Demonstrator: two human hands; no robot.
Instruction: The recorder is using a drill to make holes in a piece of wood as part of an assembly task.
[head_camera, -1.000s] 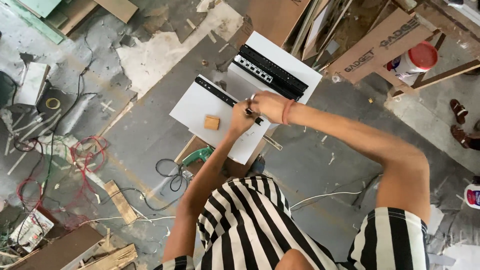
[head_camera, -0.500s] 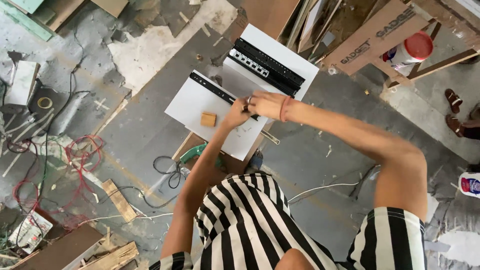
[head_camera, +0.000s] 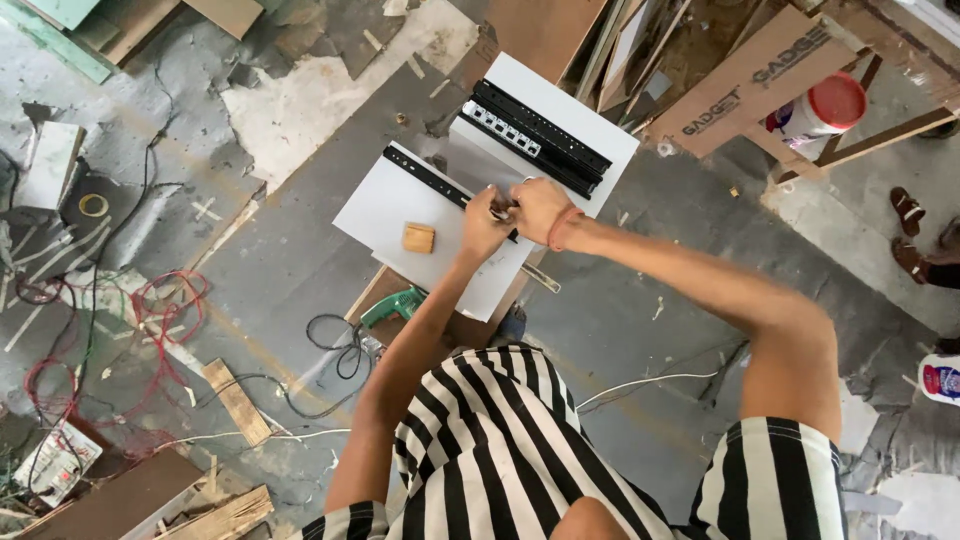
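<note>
A white panel (head_camera: 400, 205) lies across a low support on the floor, a black drawer slide (head_camera: 440, 185) along its far edge. Both hands meet there: left hand (head_camera: 483, 225) and right hand (head_camera: 540, 205), fingers clenched around a small tool (head_camera: 500, 212). A small wooden block (head_camera: 418, 238) lies left.

I count two white panels: one (head_camera: 400, 205) under my hands, one (head_camera: 590, 125) behind it. Two black slide rails: one (head_camera: 430, 180) on the near panel, one (head_camera: 540, 135) on the far panel. One small wooden block (head_camera: 419, 238). One green power drill (head_camera: 392, 307). One red-lidded tub (head_camera: 815, 108). One tape roll (head_camera: 93, 205). One red wire tangle (head_camera: 150, 300). Two sandals (head_camera: 910, 235) at the right edge. Two hands: left (head_camera: 482, 225), right (head_camera: 538, 205).
</note>
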